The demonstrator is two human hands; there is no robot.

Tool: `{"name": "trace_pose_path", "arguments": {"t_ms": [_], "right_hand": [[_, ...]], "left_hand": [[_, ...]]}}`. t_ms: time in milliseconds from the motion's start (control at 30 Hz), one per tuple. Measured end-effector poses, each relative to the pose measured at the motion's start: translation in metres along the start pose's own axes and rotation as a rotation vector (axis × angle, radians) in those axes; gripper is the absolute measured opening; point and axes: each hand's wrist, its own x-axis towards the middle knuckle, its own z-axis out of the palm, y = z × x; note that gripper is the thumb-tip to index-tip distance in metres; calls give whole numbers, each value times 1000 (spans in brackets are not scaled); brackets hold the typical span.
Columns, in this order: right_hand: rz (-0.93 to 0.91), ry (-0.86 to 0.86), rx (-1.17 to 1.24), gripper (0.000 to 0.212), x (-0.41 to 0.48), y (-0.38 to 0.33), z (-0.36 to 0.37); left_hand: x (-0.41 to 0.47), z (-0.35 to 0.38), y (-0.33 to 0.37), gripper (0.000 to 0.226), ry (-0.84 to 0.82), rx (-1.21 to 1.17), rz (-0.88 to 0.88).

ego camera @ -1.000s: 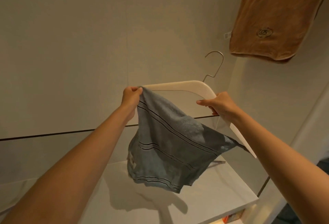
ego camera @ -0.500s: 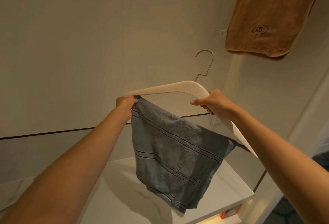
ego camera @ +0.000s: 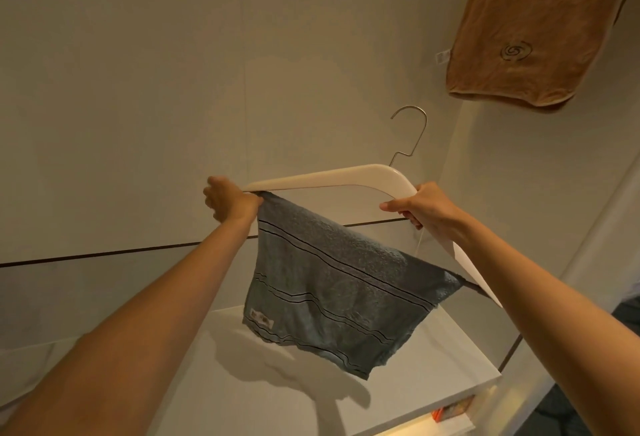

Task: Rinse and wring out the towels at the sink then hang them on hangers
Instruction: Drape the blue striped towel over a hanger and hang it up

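My left hand (ego camera: 231, 200) pinches the grey towel (ego camera: 334, 292) at the hanger's (ego camera: 349, 177) left tip; my right hand (ego camera: 420, 207) grips the hanger's bend. I should spread the towel evenly along the bar, avoiding bunching.

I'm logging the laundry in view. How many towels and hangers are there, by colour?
Grey-blue striped towel: 1, draped on the hanger bar
Brown towel: 1, hanging up high
White hanger: 1, held by the left hand and right hand
Total: 3
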Motion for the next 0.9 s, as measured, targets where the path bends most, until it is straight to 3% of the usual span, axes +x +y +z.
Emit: {"name": "trace_pose_path", "arguments": {"t_ms": [67, 133, 200, 267, 400, 467, 533, 600, 667, 767, 833, 900], "right_hand": [[-31, 0, -21, 32, 1, -6, 1], [-83, -31, -50, 33, 0, -14, 3], [-133, -57, -60, 36, -1, -19, 3], [-181, -41, -61, 41, -2, -22, 3], [-216, 48, 91, 61, -5, -10, 3], [-166, 335, 280, 52, -6, 10, 3], [6, 778, 385, 33, -8, 35, 4], [239, 983, 403, 18, -14, 59, 10], [345, 790, 448, 16, -19, 80, 24], [415, 251, 527, 40, -27, 88, 48], [380, 149, 472, 49, -28, 84, 54], [273, 224, 464, 40, -22, 80, 52]], "left_hand": [[-10, 2, 12, 70, -24, 253, 337], [-21, 7, 26, 68, -179, 523, 683], [-30, 10, 39, 51, -296, 665, 885], [-37, 10, 49, 33, -324, 672, 910], [-41, 9, 49, 25, -254, 648, 857], [-43, 11, 46, 24, -258, 658, 850], [-44, 11, 42, 23, -259, 670, 845], [-43, 9, 40, 23, -239, 675, 824], [-43, 6, 40, 22, -211, 678, 804], [-44, 3, 41, 27, -195, 664, 747], [-43, 1, 40, 28, -192, 643, 735], [-43, 0, 38, 26, -191, 619, 741]]}}
